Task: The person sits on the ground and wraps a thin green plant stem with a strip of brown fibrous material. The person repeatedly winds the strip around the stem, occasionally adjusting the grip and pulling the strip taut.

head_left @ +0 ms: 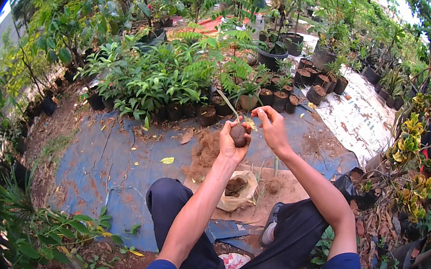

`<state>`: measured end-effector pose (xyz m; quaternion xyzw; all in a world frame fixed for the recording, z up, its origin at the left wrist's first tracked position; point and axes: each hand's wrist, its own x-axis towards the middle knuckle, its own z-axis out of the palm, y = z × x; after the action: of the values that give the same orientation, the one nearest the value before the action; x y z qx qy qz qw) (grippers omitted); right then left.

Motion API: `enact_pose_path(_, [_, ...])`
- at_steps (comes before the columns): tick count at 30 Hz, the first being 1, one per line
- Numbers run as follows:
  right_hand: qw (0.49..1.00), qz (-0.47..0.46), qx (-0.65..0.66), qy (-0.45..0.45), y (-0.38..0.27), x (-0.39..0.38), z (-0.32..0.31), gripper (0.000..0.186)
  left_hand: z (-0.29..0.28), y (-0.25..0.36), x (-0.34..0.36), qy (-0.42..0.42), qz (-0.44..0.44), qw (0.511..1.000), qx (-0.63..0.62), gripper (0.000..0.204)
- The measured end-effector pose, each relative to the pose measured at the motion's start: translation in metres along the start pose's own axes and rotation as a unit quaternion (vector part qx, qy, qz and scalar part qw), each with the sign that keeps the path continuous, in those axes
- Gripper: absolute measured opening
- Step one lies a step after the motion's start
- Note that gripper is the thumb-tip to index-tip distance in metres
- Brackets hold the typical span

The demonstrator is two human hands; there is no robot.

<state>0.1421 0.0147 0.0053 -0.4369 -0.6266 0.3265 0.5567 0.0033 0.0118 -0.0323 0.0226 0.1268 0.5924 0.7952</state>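
Observation:
My left hand (233, 142) grips a round brown ball of soil or fibre (238, 135), with a long pale green leaf (229, 102) rising from it toward the upper left. To the right and slightly higher, my right hand (270, 125) has its thumb and fingers drawn together beside the leaf; what they hold, if anything, is too small to make out. Below my hands, an open cream sack (238, 201) with dark brown material inside rests on a tan sheet (291, 188). Loose brown fibre (205, 152) is heaped just left of my hands.
A blue tarp (100, 164) lies around my bent legs, with a white sheet (342, 117) at the upper right. Potted plants (158, 80) and black pots (272, 58) stand in rows ahead. Shrubs (411, 141) and a black bag (348, 184) are at my right.

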Motion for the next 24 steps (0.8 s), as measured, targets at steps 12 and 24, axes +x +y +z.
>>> enact_pose_path(12, [1.000,-0.009,-0.010,-0.006,0.003,0.000,-0.001,0.027,0.024,0.000,-0.014,0.007,-0.001,0.998,0.060,0.019])
enact_pose_path(24, [0.998,0.022,0.059,-0.002,-0.003,-0.001,0.000,0.025,0.017,-0.004,-0.009,-0.068,0.033,0.991,0.107,0.029])
